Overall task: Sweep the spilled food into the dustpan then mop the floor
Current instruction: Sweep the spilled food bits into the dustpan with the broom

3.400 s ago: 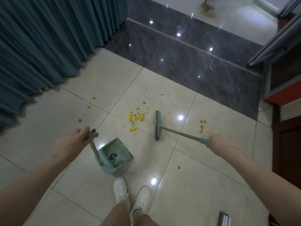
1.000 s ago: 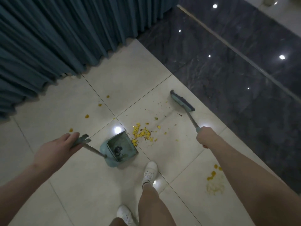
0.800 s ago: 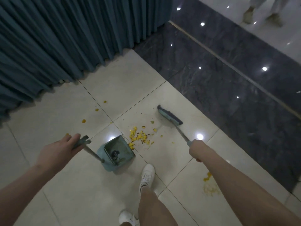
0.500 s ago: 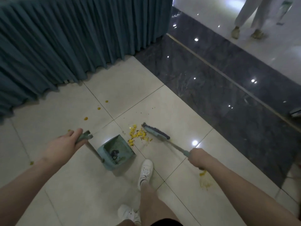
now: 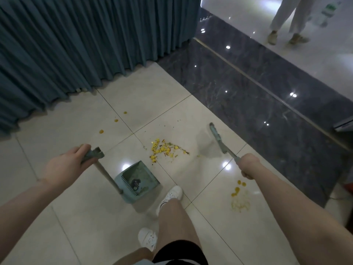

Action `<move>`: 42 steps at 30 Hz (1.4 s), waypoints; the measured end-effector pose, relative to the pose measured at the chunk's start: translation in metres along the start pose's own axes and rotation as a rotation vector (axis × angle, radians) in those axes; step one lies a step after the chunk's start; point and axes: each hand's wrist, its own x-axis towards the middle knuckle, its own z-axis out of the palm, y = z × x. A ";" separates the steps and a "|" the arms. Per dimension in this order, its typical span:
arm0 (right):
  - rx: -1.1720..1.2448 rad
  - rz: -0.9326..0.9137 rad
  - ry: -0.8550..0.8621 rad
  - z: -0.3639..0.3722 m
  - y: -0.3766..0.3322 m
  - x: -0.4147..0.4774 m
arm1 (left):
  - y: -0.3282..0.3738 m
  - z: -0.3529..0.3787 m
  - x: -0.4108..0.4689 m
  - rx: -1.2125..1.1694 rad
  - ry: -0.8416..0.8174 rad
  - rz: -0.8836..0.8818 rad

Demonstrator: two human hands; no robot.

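A pile of yellow food scraps [image 5: 165,150] lies on the pale floor tiles, just beyond the open mouth of the teal dustpan [image 5: 138,180]. My left hand [image 5: 66,165] grips the top of the dustpan's long handle [image 5: 107,175]. My right hand [image 5: 248,165] grips the broom handle. The broom head [image 5: 214,133] is to the right of the pile, its bristles blurred. A second patch of yellow spill [image 5: 238,197] lies near my right forearm. Three stray yellow bits [image 5: 114,121] sit on the tiles to the left.
A pleated teal curtain [image 5: 86,44] hangs along the back left. A dark marble strip [image 5: 267,111] runs diagonally on the right. Another person's legs [image 5: 284,22] stand at the top right. My own feet in white shoes [image 5: 170,196] stand right behind the dustpan.
The broom head has swung back to the right, away from the pile, after pushing the scraps toward the dustpan. The dustpan and my left hand have stayed put.
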 end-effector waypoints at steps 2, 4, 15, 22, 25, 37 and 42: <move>0.102 0.043 -0.004 0.007 -0.002 0.009 | -0.006 0.005 -0.003 -0.007 -0.004 -0.014; 0.172 0.079 -0.025 0.015 -0.005 0.014 | -0.010 0.007 -0.004 -0.002 -0.010 -0.035; 0.052 -0.024 -0.301 0.069 -0.059 -0.021 | -0.023 0.038 0.003 0.029 -0.066 -0.028; 0.157 0.016 -0.461 0.051 -0.103 -0.053 | -0.023 0.043 -0.001 0.016 -0.042 0.024; 0.240 -0.011 -0.515 0.057 -0.116 -0.060 | -0.025 0.042 -0.004 0.026 -0.032 0.033; 0.248 0.021 -0.412 0.003 -0.085 -0.022 | -0.033 0.029 -0.029 0.047 -0.010 -0.045; 0.099 0.019 -0.367 0.025 -0.083 -0.045 | -0.035 0.034 -0.038 0.051 -0.005 -0.055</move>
